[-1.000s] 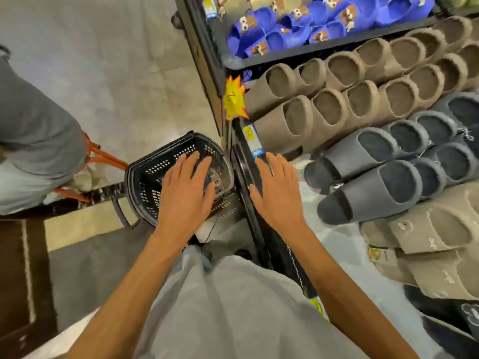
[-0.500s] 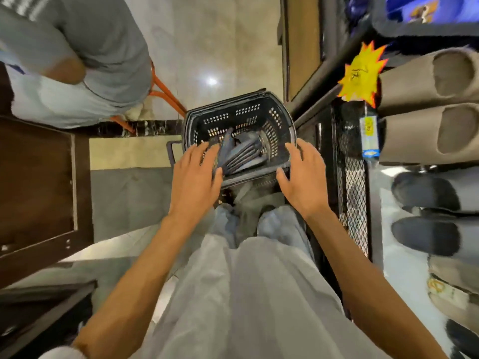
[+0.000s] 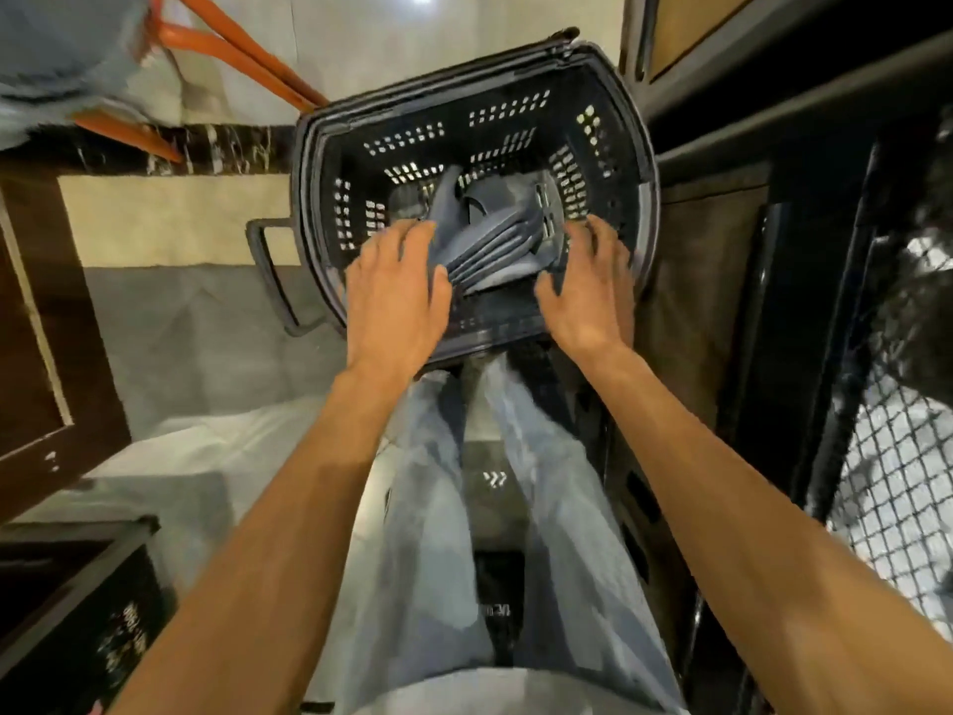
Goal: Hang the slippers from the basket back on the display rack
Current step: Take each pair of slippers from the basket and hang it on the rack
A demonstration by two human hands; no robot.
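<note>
A black perforated basket (image 3: 608, 121) stands on the floor in front of my legs. Inside it lies a stack of dark grey-blue slippers (image 3: 490, 240). My left hand (image 3: 394, 296) reaches over the basket's near rim, fingers spread, fingertips touching the left side of the slippers. My right hand (image 3: 585, 286) is inside the basket at the right of the stack, fingers straight and spread, holding nothing. The display rack (image 3: 804, 240) rises at the right as a dark frame with wire mesh; its slippers are out of view.
Another person's clothing (image 3: 62, 49) and an orange frame (image 3: 232, 49) are at the upper left. A dark wooden cabinet (image 3: 31, 322) stands left, a black box (image 3: 77, 606) at lower left. A basket handle (image 3: 268, 270) sticks out leftward.
My view has tipped down from the rack to the basket. Both hands have moved from the rim down into the basket, reaching the slippers.
</note>
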